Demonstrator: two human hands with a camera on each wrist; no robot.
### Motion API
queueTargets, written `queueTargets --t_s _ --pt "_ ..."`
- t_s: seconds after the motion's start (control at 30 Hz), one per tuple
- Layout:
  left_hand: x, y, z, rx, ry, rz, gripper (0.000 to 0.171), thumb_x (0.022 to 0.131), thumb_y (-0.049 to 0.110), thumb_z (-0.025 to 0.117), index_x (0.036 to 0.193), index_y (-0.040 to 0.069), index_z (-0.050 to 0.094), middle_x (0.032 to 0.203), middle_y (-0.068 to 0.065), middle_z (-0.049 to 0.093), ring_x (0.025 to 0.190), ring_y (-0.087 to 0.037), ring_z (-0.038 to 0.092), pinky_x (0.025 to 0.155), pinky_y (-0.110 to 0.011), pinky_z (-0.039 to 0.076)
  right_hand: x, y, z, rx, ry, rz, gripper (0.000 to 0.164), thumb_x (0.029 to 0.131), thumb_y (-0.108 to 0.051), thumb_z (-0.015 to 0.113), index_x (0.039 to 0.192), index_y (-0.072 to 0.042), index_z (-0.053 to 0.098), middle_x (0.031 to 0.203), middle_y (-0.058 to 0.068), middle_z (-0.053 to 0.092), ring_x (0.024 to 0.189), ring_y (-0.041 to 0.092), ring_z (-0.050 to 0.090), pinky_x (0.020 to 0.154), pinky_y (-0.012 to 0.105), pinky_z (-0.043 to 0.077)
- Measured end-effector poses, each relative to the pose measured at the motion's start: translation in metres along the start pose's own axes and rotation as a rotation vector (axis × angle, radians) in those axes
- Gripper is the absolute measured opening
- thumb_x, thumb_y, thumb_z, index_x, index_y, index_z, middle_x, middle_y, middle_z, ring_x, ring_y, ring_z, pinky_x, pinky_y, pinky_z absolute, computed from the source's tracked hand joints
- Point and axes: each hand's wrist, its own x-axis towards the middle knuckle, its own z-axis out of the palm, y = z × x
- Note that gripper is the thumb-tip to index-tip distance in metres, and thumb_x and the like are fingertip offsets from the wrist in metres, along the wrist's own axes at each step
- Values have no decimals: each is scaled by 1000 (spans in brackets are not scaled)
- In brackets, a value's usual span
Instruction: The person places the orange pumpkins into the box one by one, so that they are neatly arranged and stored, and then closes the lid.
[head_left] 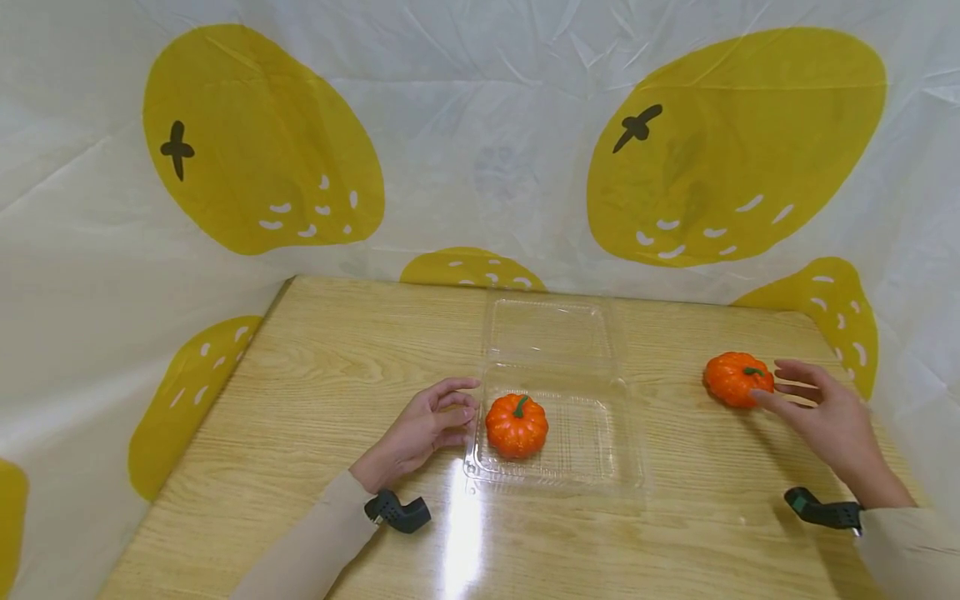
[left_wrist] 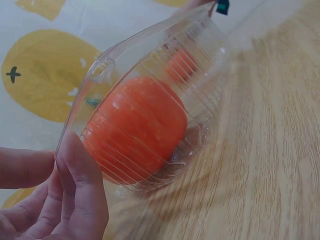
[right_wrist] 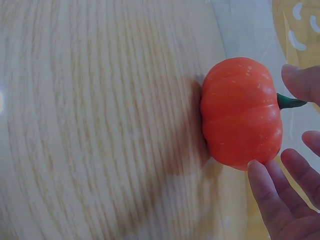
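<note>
A clear plastic clamshell container (head_left: 581,481) lies on the table with its lid (head_left: 551,329) folded back. Inside its left part sits a small orange pumpkin (head_left: 517,427) with a green stem, seen through the ribbed wall in the left wrist view. My left hand (head_left: 431,425) is at the container's left side, pinching the rim between thumb and fingers (left_wrist: 82,185). Farther right, a second orange pumpkin (head_left: 735,380) stands on the bare wood. Around its right side my right hand (head_left: 828,412) is spread, thumb and fingertips close to it; firm contact cannot be made out.
The wooden table (head_left: 337,342) reaches back to a white curtain (head_left: 487,125) printed with yellow fruit, which also hangs at both sides. Each wrist wears a dark strap mount (head_left: 401,510). A bright glare patch lies in front of the container.
</note>
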Motion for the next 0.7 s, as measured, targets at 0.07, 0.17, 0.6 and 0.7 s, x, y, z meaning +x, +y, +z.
queueTargets --t_s 0.07,0.17,0.6,0.7 --pt "0 0 0 -1 3 -4 51 102 4 60 150 5 44 111 3 60 89 -10 62 76 -26 60 0 0 1 -3 -4 5 75 94 -41 76 155 -11 44 112 -42 40 90 -30 42 65 3 47" --pt "0 1 1 -2 5 -10 51 101 3 59 150 6 44 112 4 60 89 -10 62 76 -26 60 0 1 2 -6 -6 11 77 93 -42 76 155 -8 43 112 -42 39 90 -30 41 65 3 47" --pt "0 0 -1 1 -3 -4 53 101 4 60 151 3 42 111 4 60 88 -10 62 75 -25 59 5 5 5 -69 -50 41 86 91 -49 76 157 -9 38 135 -8 52 91 -29 35 65 5 45" --pt "1 0 0 1 -4 -3 52 101 5 61 150 3 43 110 3 61 88 -10 63 75 -25 59 7 7 6 -88 -65 48 89 91 -50 75 158 -8 36 147 18 47 90 -29 33 65 5 44"
